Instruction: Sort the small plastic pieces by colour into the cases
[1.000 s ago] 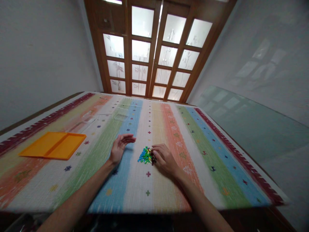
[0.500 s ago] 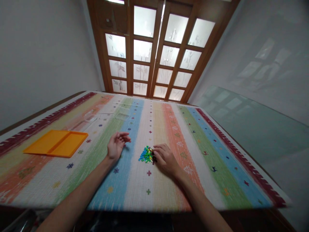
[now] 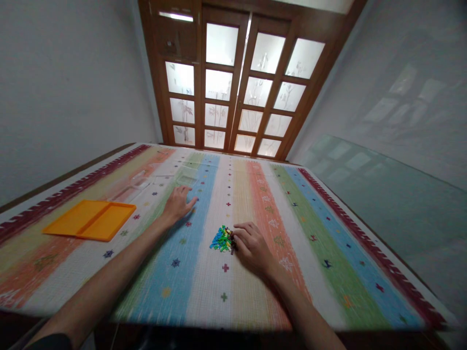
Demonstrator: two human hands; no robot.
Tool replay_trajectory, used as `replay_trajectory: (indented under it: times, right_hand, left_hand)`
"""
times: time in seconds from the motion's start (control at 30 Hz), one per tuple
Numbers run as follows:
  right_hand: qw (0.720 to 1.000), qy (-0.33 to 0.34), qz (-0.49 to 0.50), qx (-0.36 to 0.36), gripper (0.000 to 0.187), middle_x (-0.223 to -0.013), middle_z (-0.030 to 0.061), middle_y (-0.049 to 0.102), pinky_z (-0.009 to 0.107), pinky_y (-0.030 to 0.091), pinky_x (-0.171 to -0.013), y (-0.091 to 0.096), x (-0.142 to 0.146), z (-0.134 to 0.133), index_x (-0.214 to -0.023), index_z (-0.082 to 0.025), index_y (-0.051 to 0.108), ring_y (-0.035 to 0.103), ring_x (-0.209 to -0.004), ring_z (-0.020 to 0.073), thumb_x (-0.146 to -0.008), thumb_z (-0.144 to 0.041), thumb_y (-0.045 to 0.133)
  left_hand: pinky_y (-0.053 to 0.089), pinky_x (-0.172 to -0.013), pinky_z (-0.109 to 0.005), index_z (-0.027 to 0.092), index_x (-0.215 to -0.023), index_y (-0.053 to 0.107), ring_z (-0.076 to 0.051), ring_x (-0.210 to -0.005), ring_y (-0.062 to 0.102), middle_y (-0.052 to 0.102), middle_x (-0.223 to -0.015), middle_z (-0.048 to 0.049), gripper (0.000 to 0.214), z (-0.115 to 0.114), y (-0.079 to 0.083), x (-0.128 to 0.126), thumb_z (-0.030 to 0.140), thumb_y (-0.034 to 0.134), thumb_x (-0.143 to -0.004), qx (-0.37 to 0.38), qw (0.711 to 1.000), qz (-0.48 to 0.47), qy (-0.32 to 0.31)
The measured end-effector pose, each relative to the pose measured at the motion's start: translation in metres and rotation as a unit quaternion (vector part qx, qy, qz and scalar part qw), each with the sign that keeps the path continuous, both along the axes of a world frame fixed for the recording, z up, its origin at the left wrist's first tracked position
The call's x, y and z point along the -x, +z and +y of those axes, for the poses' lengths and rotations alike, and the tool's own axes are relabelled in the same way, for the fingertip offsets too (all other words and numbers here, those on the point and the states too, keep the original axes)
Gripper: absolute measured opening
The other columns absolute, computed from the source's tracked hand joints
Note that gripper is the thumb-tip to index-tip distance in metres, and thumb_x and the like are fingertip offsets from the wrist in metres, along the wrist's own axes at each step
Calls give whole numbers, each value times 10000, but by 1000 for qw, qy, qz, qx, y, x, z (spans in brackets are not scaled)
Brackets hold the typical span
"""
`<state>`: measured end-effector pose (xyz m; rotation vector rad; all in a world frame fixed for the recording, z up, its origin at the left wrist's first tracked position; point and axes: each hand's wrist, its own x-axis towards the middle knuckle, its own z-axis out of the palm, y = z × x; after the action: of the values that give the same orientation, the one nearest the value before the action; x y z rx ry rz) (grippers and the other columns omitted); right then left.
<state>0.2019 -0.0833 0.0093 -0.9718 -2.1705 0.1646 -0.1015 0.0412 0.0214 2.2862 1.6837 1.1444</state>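
A small pile of tiny bricks (image 3: 221,239), blue, green, yellow and dark brown, lies on the striped tablecloth (image 3: 207,287). My right hand (image 3: 252,245) rests at the pile's right edge, its bent fingertips touching the dark brown pieces and partly covering them. No piece can be made out in its grasp. Farther left, my left hand (image 3: 177,203) is palm down over the green and blue stripes, with fingers stretched and thumb apart, holding nothing. Just beyond its fingers is a clear plastic tray (image 3: 187,176).
An open orange case (image 3: 89,219) lies flat on the left side. More clear plastic packaging (image 3: 136,181) sits behind it. Glass-paned wooden doors (image 3: 237,87) stand past the table's far edge, and a wall with a pale glossy panel (image 3: 379,194) flanks the right.
My left hand has turned from palm-up to palm-down and moved forward towards the clear tray. My right hand has stayed by the pile. The view has tilted slightly.
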Motion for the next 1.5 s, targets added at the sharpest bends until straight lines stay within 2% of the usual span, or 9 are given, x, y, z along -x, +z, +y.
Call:
replay_trajectory:
  times: [0.2, 0.4, 0.57, 0.67, 0.87, 1.03, 1.27, 1.4, 1.5]
  right_hand:
    - [1000, -12, 5, -8, 240, -1073, 107, 704, 452, 491, -882, 1, -1, 0, -1027, -216, 707, 593, -1010, 260, -1017, -189, 468]
    - [1000, -22, 2, -8, 227, -1070, 113, 703, 447, 485, -893, 2, -2, 0, -1017, -209, 702, 592, -1019, 264, -1012, -177, 477]
    - [1000, -25, -2, -3, 220, -1081, 113, 704, 445, 473, -894, 3, -3, -1, -1023, -207, 696, 591, -1021, 265, -1011, -176, 479]
    - [1000, -24, -4, -1, 219, -1080, 114, 705, 446, 470, -894, 3, -3, -1, -1016, -207, 697, 592, -1027, 266, -1008, -173, 480]
    - [1000, -21, 4, -3, 228, -1061, 109, 713, 427, 481, -900, -2, -5, 9, -987, -201, 704, 605, -1024, 252, -1011, -176, 479]
    - [998, -55, -15, 7, 171, -1098, 112, 707, 430, 477, -956, -3, -9, 31, -994, -188, 706, 602, -1080, 254, -979, -181, 535]
    - [992, -117, -52, 1, 233, -1186, 128, 687, 429, 490, -969, -13, -15, 68, -1142, -179, 690, 600, -1085, 263, -970, -210, 535]
    - [987, -136, -80, -5, 264, -1180, 129, 682, 410, 491, -942, -18, -16, 80, -1175, -177, 674, 594, -1067, 269, -946, -183, 544]
    - [982, -156, -109, -4, 229, -1098, 122, 695, 379, 485, -885, -20, -19, 86, -1143, -175, 677, 597, -992, 262, -964, -182, 534]
  left_hand:
    - [363, -1108, -567, 130, -1170, 612, -418, -1276, 487, 593, -1329, -219, 421, 58, -8, 18, 351, 604, -812, 37, 995, 60, 70]
    - [358, -1121, -574, 125, -1133, 632, -400, -1304, 485, 624, -1290, -227, 357, 74, -23, 22, 296, 489, -854, 55, 994, 81, 53]
    - [319, -1142, -576, 147, -1062, 677, -378, -1287, 496, 670, -1163, -206, 316, 73, -26, 20, 239, 446, -867, 44, 995, 79, 31]
    - [357, -1102, -582, 169, -1050, 699, -369, -1213, 539, 689, -1095, -186, 320, 71, -27, 16, 201, 439, -866, 44, 996, 77, 13]
    - [465, -1027, -470, 184, -1063, 731, -313, -1125, 579, 701, -1054, -145, 316, 61, -31, -2, 176, 464, -894, 39, 994, 81, -66]
    - [494, -993, -415, 202, -1096, 733, -256, -1073, 598, 703, -1031, -100, 298, 48, -36, -32, 127, 502, -924, 24, 985, 83, -152]
    - [502, -967, -380, 195, -1187, 723, -234, -1062, 590, 710, -1059, -99, 295, 27, -39, -100, 133, 547, -958, -19, 951, 111, -290]
    - [509, -946, -384, 181, -1113, 736, -236, -1039, 594, 716, -1031, -97, 225, 16, -36, -127, 211, 548, -993, -40, 935, 122, -330]
    - [505, -970, -379, 174, -1129, 717, -229, -1079, 594, 704, -1107, -106, 238, 12, -35, -128, 237, 521, -1010, -65, 935, 101, -334]
